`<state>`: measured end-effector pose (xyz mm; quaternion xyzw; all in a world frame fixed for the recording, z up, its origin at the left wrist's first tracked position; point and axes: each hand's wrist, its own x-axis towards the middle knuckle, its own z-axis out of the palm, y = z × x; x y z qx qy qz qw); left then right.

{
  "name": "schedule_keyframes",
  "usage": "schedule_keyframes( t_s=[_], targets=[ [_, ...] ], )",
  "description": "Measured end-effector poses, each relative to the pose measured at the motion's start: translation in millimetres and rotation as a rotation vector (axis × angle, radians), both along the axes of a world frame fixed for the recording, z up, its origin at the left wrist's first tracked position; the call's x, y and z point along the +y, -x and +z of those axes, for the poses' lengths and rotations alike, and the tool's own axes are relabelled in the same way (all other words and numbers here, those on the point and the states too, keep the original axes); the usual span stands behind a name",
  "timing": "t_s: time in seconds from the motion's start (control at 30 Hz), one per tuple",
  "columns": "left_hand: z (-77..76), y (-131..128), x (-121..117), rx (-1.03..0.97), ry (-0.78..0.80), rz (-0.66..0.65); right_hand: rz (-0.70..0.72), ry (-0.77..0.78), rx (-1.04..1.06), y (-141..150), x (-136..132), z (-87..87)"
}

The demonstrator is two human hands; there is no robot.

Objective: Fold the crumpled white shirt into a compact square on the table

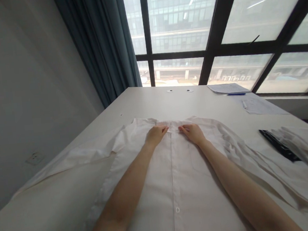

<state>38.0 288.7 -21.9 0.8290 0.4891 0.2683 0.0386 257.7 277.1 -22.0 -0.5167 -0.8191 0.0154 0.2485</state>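
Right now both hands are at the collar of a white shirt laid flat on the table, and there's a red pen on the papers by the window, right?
Not quite. The pen is blue, not red, as the head view shows. The rest holds: left hand and right hand at the white shirt's collar.

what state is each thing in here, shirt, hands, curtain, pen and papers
white button-up cotton shirt: spread flat, front up, placket closed
left hand: fingers pinching the shirt collar
right hand: fingers pinching the collar too
dark blue fabric curtain: drawn aside to the left
blue pen: lying on the paper sheets
white table: shirt laid on it
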Motion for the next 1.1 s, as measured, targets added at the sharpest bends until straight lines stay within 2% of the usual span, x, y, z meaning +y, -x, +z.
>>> schedule_keyframes(
  t_s=[0.2, 0.4, 0.53, 0.63, 0.7, 0.8, 0.87, 1.1],
  targets=[
    [-1.6, 1.5, 1.2, 0.108, 0.058, 0.026, -0.128, 0.056, -0.056, -5.9, 4.9, -9.2],
    [-5.4, 4.5, -0.5, 0.192, 0.129, 0.178, -0.287, 0.128, -0.124, -21.5, 4.4, -18.1],
    [-3.3, 5.3, -2.6, 0.183, 0.090, 0.330, -0.365, 0.057, -0.112, -19.4, 2.4, -11.8],
    [1.6, 3.7, -4.5, 0.170, 0.050, 0.393, -0.339, 0.000, -0.109, -8.6, 0.1, -2.8],
    [4.5, 0.2, -5.8, 0.190, 0.035, 0.322, -0.252, -0.007, -0.130, 0.9, -1.8, 0.9],
    [5.2, -7.1, -7.1, 0.258, 0.060, 0.107, -0.109, 0.043, -0.175, 13.9, -4.2, -0.2],
    [3.2, -11.1, -7.2, 0.295, 0.097, 0.016, -0.066, 0.096, -0.195, 18.7, -4.5, -3.5],
    [0.1, -10.6, -7.0, 0.310, 0.160, 0.026, -0.095, 0.190, -0.197, 16.2, -2.4, -6.2]
  ],
)
